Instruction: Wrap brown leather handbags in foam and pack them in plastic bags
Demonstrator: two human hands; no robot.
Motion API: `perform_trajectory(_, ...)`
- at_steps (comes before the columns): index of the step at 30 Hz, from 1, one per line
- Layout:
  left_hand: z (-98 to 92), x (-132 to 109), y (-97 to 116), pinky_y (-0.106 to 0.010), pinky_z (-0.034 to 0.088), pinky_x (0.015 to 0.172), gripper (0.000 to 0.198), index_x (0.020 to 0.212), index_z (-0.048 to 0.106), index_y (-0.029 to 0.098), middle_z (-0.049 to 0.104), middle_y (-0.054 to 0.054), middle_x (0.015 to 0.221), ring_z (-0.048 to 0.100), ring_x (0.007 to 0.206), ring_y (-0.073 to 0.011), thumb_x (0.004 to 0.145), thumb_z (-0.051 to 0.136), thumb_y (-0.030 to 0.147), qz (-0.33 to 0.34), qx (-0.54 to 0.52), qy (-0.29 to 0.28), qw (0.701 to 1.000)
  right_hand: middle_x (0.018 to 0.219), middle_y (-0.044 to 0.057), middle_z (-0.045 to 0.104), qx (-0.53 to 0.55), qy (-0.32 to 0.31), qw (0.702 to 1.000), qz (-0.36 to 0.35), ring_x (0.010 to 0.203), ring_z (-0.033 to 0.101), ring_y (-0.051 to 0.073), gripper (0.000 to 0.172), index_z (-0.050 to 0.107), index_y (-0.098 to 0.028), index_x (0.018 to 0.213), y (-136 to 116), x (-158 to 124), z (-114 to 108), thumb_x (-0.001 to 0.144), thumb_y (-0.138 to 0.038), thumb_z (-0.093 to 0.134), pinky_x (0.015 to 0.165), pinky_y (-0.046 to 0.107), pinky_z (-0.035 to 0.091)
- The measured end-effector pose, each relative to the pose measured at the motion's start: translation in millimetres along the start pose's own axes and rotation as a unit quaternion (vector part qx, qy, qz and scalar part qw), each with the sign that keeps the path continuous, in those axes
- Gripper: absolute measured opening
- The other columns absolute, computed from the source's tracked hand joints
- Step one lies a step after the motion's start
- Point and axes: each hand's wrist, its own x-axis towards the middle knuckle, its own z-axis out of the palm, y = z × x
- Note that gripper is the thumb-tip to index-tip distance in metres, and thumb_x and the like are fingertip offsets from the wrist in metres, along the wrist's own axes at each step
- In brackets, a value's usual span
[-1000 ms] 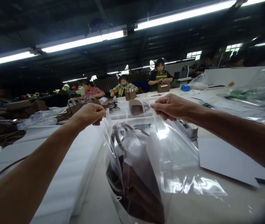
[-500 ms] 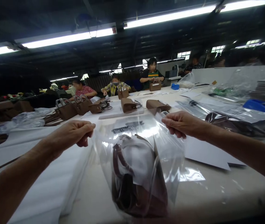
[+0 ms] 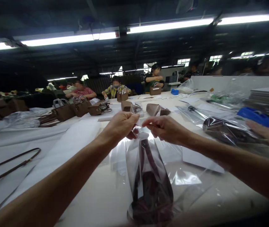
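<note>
A clear plastic bag (image 3: 131, 160) stands on the pale table in front of me, with a dark reddish-brown handbag (image 3: 154, 192) inside it. The bag's top is gathered to a narrow neck. My left hand (image 3: 122, 124) pinches this gathered plastic. Just right of the neck is my right hand (image 3: 164, 127), its index finger and thumb apart, with nothing seen between them. Beyond my hands lie two brown handbags (image 3: 158, 109), one of them partly behind my left hand.
White sheets (image 3: 61, 151) and a thin brown strap (image 3: 13, 164) cover the left side. More brown handbags (image 3: 63, 110) stand at the back left. On the right, another person's hand (image 3: 264, 130) is near a wrapped dark item (image 3: 224, 127) and blue object (image 3: 258, 116).
My hands have come together from either side, and the open bag mouth is now gathered. My right hand has let go of the plastic. Another person's hand has appeared at right.
</note>
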Motion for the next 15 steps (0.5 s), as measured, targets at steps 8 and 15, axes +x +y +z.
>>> perform_trajectory(8,34.5,38,-2,-0.018,0.033,0.041,0.035,0.056,0.055,0.012,0.049,0.002,0.044,0.043,0.039,-0.0073,0.081,0.043,0.034,0.026,0.049,-0.047,0.997,0.053,0.000,0.050,0.002,-0.033,0.997,0.064,0.041,0.047,0.006,0.057,0.055,-0.013,0.065,-4,-9,4,0.077,-0.066,0.041,0.037,0.016,0.034)
perform_trajectory(15,26.4,59,39,-0.022,0.039,0.055,0.038,0.064,0.057,0.014,0.058,0.000,0.061,0.052,0.056,-0.0120,0.082,0.043,0.045,0.228,0.130,0.016,0.965,0.050,-0.003,0.048,0.053,0.015,0.994,0.095,0.037,0.045,0.004,0.035,0.053,-0.010,0.064,16,1,-43,0.084,-0.039,0.047,0.037,0.014,0.035)
